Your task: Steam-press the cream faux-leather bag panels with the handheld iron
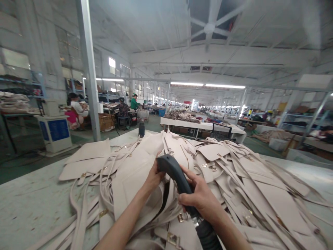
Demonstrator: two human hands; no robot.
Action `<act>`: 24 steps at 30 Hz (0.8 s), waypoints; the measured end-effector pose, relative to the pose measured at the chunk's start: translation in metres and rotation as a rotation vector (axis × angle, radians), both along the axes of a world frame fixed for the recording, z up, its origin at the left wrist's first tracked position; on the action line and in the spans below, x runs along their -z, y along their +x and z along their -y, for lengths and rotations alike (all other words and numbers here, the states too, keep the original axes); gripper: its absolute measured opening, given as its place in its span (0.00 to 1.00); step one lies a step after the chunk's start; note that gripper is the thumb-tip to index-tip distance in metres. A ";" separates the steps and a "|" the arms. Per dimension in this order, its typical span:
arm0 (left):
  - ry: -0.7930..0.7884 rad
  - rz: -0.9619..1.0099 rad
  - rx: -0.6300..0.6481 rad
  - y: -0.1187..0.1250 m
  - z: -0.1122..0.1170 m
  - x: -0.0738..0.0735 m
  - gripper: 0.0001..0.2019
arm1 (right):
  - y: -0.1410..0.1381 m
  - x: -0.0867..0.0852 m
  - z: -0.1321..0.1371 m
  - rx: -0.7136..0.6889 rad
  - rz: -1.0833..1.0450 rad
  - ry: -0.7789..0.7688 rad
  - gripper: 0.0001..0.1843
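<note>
My right hand is wrapped round a black curved hose handle, which joins a ribbed hose at the bottom. My left hand is closed at the edge of a beige bag, close beside the head of the handle. Its fingertips are partly hidden behind that head. A dark gap shows along the bag's side below my left hand. More beige bags and flaps with long straps and gold-coloured clasps are heaped around both hands.
The heap lies on a pale, stained table. A metal post rises beyond its left side, near a white and blue machine. Another loaded table stands ahead. Several people work farther off, one in green.
</note>
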State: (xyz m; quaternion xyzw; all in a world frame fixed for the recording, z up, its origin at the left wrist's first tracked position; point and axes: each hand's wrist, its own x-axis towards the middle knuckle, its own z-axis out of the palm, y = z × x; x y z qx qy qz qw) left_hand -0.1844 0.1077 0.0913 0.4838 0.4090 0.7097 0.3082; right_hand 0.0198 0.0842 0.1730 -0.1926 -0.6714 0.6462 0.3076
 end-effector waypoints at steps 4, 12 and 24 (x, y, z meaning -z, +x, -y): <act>-0.086 -0.049 -0.040 0.006 0.001 0.003 0.35 | -0.014 0.002 -0.006 0.009 -0.027 0.019 0.42; -0.016 -0.208 -0.139 0.027 0.003 0.000 0.31 | 0.019 0.001 -0.016 0.176 -0.042 0.041 0.43; -0.106 -0.991 -0.580 0.030 0.021 -0.038 0.32 | 0.010 0.050 -0.011 0.131 0.083 -0.052 0.45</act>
